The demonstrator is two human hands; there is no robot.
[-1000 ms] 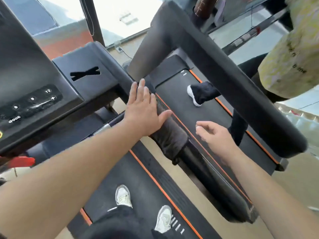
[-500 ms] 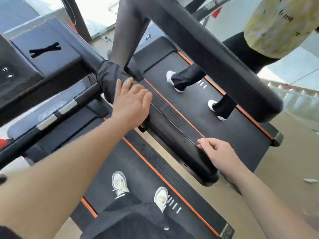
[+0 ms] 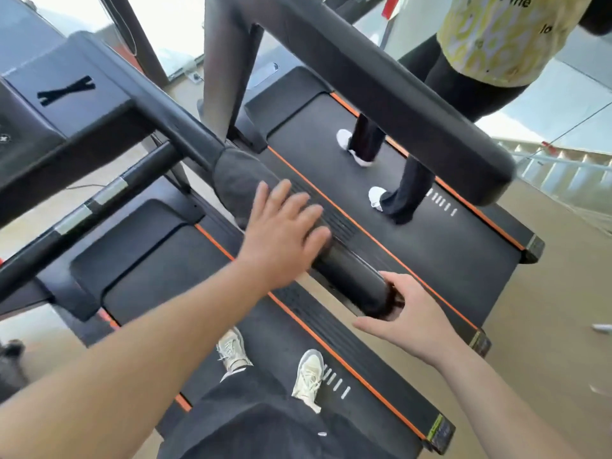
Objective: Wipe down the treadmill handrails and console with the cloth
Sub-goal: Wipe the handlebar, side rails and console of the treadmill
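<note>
A dark grey cloth (image 3: 240, 180) is draped over my treadmill's black right handrail (image 3: 347, 276), about halfway along it. My left hand (image 3: 284, 233) lies across the rail just below the cloth, fingers straight and spread, index tip at the cloth's lower edge. My right hand (image 3: 409, 314) cups the rail's near end, thumb underneath and fingers over the top. The console (image 3: 66, 104) is at the upper left, partly cut off by the frame.
A second treadmill (image 3: 430, 233) runs alongside on the right, with a person in a yellow top (image 3: 496, 38) standing on its belt. Its thick black handrail (image 3: 397, 94) crosses above mine. My shoes (image 3: 308, 376) are on my belt below. A front crossbar (image 3: 99, 200) runs at the left.
My left hand has slid down the rail toward me, off most of the cloth, which stays higher up. My right hand went from touching the rail's end to cupping it.
</note>
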